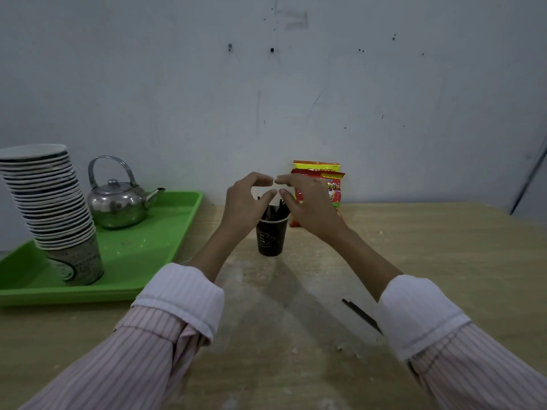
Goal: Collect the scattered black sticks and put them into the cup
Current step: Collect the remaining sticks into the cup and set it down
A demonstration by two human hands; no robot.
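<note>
A dark paper cup [271, 238] stands upright on the wooden table [444, 261], with several black sticks [273, 213] poking out of its mouth. My left hand [247, 199] and my right hand [305, 199] hover just above the cup, curved toward each other with fingertips almost touching over the stick tops. Neither hand holds anything that I can see. Two black sticks [359, 313] lie on the table near my right sleeve, partly hidden by the cuff.
A green tray [154, 255] at the left carries a metal kettle [120, 199] and a tall leaning stack of paper cups [56, 214]. Red and yellow snack packets [322, 184] lean on the wall behind the cup.
</note>
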